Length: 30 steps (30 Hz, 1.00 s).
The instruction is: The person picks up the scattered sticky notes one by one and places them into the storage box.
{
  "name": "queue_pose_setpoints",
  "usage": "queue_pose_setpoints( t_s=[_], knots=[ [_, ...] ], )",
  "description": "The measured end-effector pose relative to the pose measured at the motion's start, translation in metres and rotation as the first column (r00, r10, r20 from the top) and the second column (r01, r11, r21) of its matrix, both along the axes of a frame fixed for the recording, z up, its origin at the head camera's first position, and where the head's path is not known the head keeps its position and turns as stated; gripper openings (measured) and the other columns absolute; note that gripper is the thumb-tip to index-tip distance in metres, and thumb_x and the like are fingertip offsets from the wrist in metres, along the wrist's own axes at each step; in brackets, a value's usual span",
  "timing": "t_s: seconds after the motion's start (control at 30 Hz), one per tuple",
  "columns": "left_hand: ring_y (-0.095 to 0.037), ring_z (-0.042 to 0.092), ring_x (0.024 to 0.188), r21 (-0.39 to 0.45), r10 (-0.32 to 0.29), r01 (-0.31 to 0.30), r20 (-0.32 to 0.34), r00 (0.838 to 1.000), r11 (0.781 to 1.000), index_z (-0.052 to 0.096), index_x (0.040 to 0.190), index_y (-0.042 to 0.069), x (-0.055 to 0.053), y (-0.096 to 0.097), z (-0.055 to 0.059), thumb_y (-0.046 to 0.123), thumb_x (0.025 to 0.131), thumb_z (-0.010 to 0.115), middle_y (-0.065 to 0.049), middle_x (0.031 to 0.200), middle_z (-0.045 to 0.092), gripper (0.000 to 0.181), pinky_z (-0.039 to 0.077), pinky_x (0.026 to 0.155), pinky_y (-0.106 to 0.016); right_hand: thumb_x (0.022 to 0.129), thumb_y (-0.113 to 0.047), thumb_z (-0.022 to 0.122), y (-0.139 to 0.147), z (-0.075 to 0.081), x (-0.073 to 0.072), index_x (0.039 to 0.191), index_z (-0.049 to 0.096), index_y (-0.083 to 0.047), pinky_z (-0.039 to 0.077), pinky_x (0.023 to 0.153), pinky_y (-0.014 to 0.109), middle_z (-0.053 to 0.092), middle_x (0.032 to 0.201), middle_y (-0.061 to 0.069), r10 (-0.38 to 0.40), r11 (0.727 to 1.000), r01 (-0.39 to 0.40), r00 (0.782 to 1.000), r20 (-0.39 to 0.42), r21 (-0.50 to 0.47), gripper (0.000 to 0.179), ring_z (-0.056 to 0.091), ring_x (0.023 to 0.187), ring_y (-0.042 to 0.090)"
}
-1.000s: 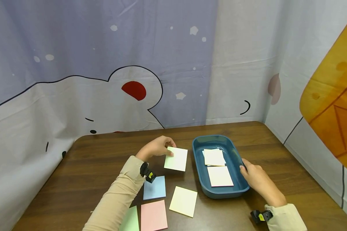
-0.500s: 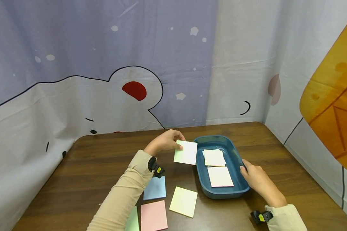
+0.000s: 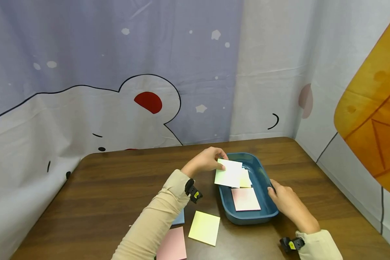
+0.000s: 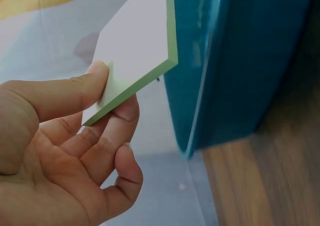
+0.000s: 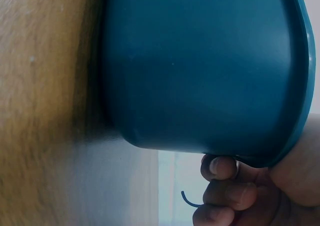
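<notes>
My left hand (image 3: 204,161) pinches a pale green sticky note pad (image 3: 230,174) between thumb and fingers, over the left rim of a blue plastic bin (image 3: 251,219). In the left wrist view the pad's green edge (image 4: 131,89) faces the camera, and its top looks almost white. My right hand (image 3: 289,204) grips the bin's right rim, thumb on top and fingers curled below the lip in the right wrist view. Inside the bin lie a pink pad (image 3: 246,199) and, partly hidden by the held pad, a yellow pad (image 3: 245,178).
On the brown wooden table (image 3: 117,187), left of the bin, lie a yellow pad (image 3: 204,228), a pink pad (image 3: 174,246) and a blue pad (image 3: 180,219). My left sleeve (image 3: 157,216) partly covers the last two. A printed curtain (image 3: 204,72) hangs behind the table.
My left hand has carried the green pad rightward, from beside the bin to above its left part. My right hand keeps its grip on the rim, and the bin stays put.
</notes>
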State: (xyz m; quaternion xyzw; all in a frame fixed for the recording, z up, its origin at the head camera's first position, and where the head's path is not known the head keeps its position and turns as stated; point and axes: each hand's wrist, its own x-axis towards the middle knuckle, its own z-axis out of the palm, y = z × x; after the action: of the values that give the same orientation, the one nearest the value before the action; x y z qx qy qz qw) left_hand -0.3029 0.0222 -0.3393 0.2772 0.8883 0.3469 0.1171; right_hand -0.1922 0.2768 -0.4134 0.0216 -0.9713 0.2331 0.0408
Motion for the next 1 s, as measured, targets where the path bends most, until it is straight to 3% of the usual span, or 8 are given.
queue_pose_setpoints(
  t_s=[0.43, 0.63, 0.9, 1.0],
  knots=[
    [-0.013, 0.054, 0.078, -0.075, -0.081, 0.083, 0.029, 0.996, 0.994, 0.066, 0.104, 0.009, 0.013, 0.043, -0.016, 0.009, 0.083, 0.075, -0.004, 0.098, 0.064, 0.023, 0.045, 0.065, -0.021, 0.097, -0.013, 0.047, -0.005, 0.002, 0.003, 0.13, 0.047, 0.013, 0.047, 0.083, 0.06, 0.058, 0.116, 0.037, 0.013, 1.0, -0.014, 0.999, -0.049, -0.01, 0.042, 0.062, 0.098, 0.049],
    [-0.014, 0.058, 0.088, -0.13, -0.101, 0.104, 0.035, 0.994, 0.986, 0.067, 0.101, 0.012, 0.018, 0.05, -0.025, 0.01, 0.083, 0.075, -0.004, 0.109, 0.064, 0.019, 0.047, 0.065, -0.021, 0.097, -0.012, 0.046, -0.009, 0.002, 0.003, 0.131, 0.046, 0.014, 0.048, 0.084, 0.06, 0.057, 0.119, 0.038, 0.013, 1.0, -0.014, 0.999, -0.031, -0.019, 0.043, 0.061, 0.101, 0.049],
    [-0.013, 0.059, 0.09, -0.218, -0.137, 0.134, 0.002, 0.991, 0.967, 0.068, 0.098, 0.012, 0.021, 0.055, -0.037, 0.013, 0.081, 0.077, -0.003, 0.107, 0.065, 0.02, 0.046, 0.068, -0.02, 0.098, -0.013, 0.046, -0.013, 0.004, 0.005, 0.132, 0.045, 0.013, 0.048, 0.084, 0.059, 0.057, 0.12, 0.037, 0.009, 1.0, -0.009, 1.0, -0.01, -0.019, 0.043, 0.061, 0.102, 0.049],
    [-0.013, 0.06, 0.085, -0.222, -0.132, 0.131, 0.013, 0.991, 0.966, 0.068, 0.098, 0.01, 0.021, 0.055, -0.041, 0.012, 0.08, 0.078, -0.004, 0.102, 0.066, 0.021, 0.047, 0.066, -0.02, 0.098, -0.013, 0.047, -0.014, 0.005, 0.005, 0.132, 0.045, 0.013, 0.048, 0.084, 0.059, 0.057, 0.12, 0.037, 0.004, 1.0, -0.004, 1.0, -0.01, -0.015, 0.043, 0.061, 0.102, 0.049]
  ],
)
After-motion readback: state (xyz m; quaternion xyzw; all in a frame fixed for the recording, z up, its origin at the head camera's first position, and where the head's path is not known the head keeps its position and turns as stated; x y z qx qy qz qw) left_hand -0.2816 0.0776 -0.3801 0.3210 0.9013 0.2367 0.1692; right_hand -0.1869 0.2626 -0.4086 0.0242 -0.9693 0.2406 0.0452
